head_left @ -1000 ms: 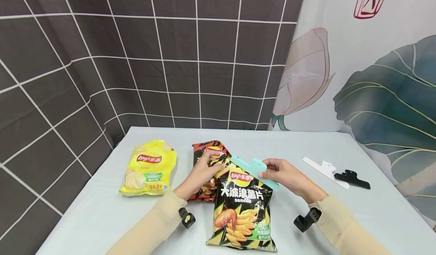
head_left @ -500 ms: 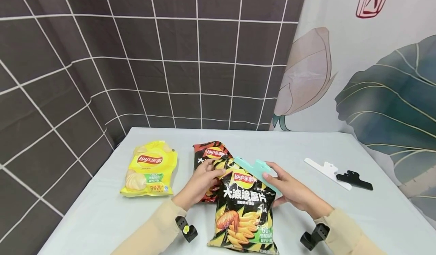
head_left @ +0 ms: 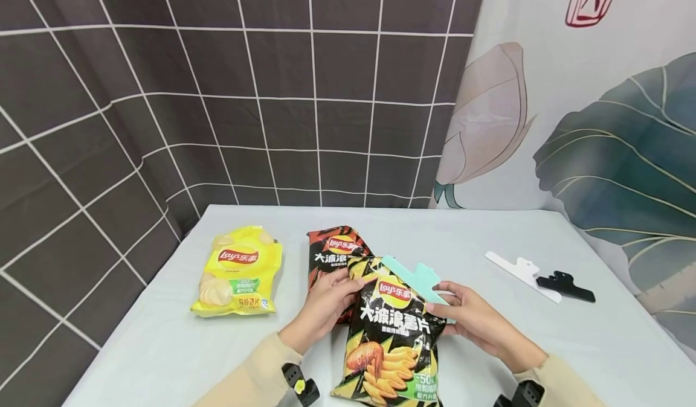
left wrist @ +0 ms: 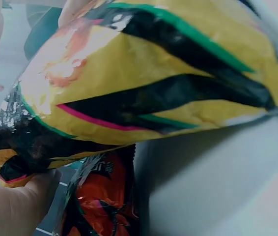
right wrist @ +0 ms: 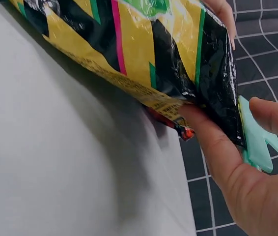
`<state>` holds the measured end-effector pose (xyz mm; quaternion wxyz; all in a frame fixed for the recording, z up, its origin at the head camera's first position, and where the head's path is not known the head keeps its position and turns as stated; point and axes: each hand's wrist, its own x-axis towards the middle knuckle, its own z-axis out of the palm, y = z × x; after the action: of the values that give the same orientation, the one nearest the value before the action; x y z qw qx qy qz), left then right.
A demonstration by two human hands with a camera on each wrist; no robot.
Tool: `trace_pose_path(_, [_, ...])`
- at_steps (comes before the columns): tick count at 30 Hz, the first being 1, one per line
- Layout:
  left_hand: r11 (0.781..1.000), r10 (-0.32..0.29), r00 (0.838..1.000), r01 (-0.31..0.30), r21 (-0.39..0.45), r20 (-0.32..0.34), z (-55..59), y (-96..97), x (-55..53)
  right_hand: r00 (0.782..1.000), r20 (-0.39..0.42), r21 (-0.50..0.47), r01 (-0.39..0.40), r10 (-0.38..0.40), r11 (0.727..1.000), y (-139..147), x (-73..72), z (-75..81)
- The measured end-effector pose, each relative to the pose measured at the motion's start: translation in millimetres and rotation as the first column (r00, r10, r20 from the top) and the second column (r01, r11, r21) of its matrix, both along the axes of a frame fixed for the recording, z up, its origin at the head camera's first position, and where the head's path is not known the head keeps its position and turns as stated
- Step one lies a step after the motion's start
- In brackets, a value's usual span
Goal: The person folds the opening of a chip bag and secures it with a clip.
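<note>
A black and yellow bag of chips is held between both hands, its top raised over the table. My left hand pinches its upper left corner, thumb on the front. My right hand holds the upper right corner, its thumb on the front in the head view and its fingers reaching behind. Across the bag's top edge sits a mint-green bag clip, close beside the right fingers. From the right wrist view, one finger runs under the bag, and the clip is at the bag's end.
Partly covered by the black bag, a red bag of chips lies behind it. A yellow bag of chips lies to the left. At the right, a white clip and a black clip lie side by side on the white table.
The right hand has moved from pinching the clip to holding the bag's upper right corner. Bag and clip have shifted slightly right and toward me; the left hand keeps its corner.
</note>
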<state>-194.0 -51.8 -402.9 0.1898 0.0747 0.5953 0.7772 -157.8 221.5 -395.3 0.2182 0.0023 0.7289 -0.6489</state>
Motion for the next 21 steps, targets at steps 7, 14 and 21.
trace_pose_path(7, [0.995, -0.099, 0.994, 0.097, -0.03, -0.039, -6.0, 1.9, 7.4, 0.999, -0.007, -0.137, -0.049, 0.049, 0.989, 9.6, 4.0, -10.2])
trace_pose_path(14, [0.983, -0.165, 0.986, 0.162, -0.082, -0.027, -3.6, 2.7, 13.0, 0.999, 0.002, -0.183, -0.036, 0.037, 0.982, 11.5, 9.8, -17.8])
trace_pose_path(21, [0.977, -0.19, 0.982, 0.191, -0.1, 0.02, -2.6, 2.4, 15.2, 0.999, 0.011, -0.208, -0.029, 0.032, 0.978, 11.0, 14.7, -22.7])
